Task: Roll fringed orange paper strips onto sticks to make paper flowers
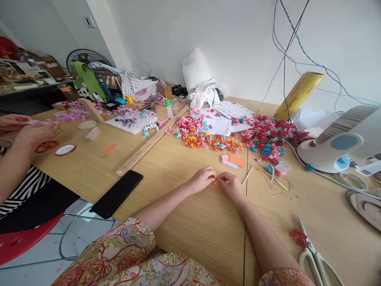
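At the centre of the frame, the left hand (203, 179) and right hand (231, 186) meet over the wooden table (184, 222), fingertips of both pinched on a small orange paper piece (215, 181) held between them just above the tabletop. The step in hand appears to be folding or shaping that piece. A further fold would call for a firm pinch and small finger turns. Heaps of finished paper flowers (208, 135) lie beyond, paper squares (233, 160) near, scissors (312, 248) lower right. Another person's hands (26, 129) work at upper left.
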